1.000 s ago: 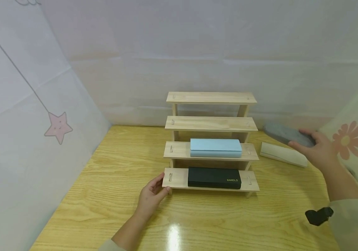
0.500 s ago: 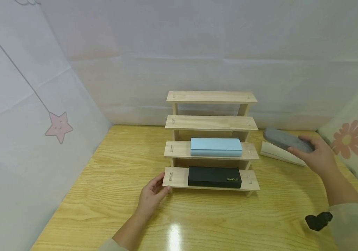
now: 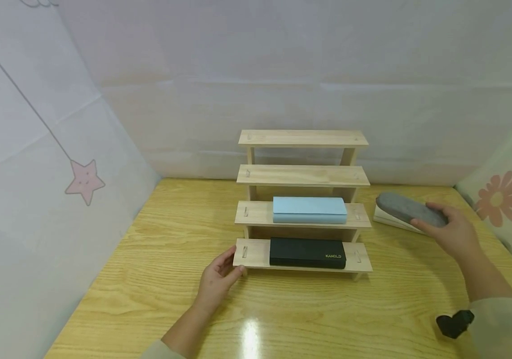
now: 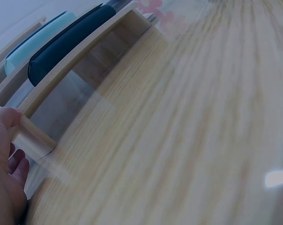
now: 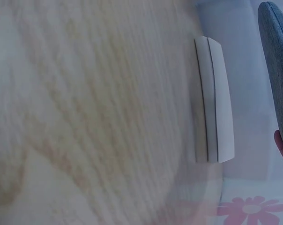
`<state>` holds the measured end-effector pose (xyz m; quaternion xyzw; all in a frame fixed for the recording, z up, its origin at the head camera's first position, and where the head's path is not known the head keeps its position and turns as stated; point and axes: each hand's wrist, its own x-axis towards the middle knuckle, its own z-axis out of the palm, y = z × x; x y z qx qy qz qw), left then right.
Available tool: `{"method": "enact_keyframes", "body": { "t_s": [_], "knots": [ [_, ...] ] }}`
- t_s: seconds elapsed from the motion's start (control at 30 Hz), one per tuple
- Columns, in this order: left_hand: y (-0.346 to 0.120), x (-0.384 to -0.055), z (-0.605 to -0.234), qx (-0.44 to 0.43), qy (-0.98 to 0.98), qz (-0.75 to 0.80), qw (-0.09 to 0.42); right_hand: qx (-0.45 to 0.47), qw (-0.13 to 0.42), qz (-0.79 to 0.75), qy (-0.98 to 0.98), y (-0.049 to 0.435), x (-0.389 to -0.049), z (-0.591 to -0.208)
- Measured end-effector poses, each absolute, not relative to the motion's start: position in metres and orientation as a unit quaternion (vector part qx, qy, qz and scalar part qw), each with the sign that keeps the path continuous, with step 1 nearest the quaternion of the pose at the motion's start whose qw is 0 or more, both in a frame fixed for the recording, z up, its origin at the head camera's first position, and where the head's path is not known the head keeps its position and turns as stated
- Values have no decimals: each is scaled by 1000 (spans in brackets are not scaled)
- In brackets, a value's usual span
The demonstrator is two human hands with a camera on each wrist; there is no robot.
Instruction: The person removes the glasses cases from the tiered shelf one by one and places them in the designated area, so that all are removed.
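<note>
My right hand (image 3: 455, 233) grips the right end of a grey, rounded fabric glasses case (image 3: 408, 207) and holds it up off the table. Just below it, a white glasses case (image 5: 221, 103) lies on the wood, partly covered in the head view. At the left end of a four-tier wooden display shelf (image 3: 302, 175), my left hand (image 3: 217, 278) holds the lowest board, thumb at its front corner. A black glasses case (image 3: 305, 253) with gold lettering sits on the bottom tier. One tier up lies a light blue glasses case (image 3: 309, 210).
The shelf stands on a wood-grain table (image 3: 157, 249). Pale printed cloth (image 3: 300, 65) hangs behind and along both sides. A black device (image 3: 455, 324) shows at the right sleeve (image 3: 500, 321).
The grey glasses case has come down a little in my right hand and now overlaps more of the white case. My left hand has stayed at the shelf.
</note>
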<state>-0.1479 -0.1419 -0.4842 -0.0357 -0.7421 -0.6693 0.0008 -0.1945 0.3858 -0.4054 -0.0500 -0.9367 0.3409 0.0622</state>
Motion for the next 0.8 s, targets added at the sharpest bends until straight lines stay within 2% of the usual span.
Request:
{"method": "enact_keyframes", "body": {
  "t_s": [0.8],
  "knots": [
    [-142, -148, -486, -34, -746, -665, 7, -52, 31, 330, -942, 392, -185, -441]
  ]
}}
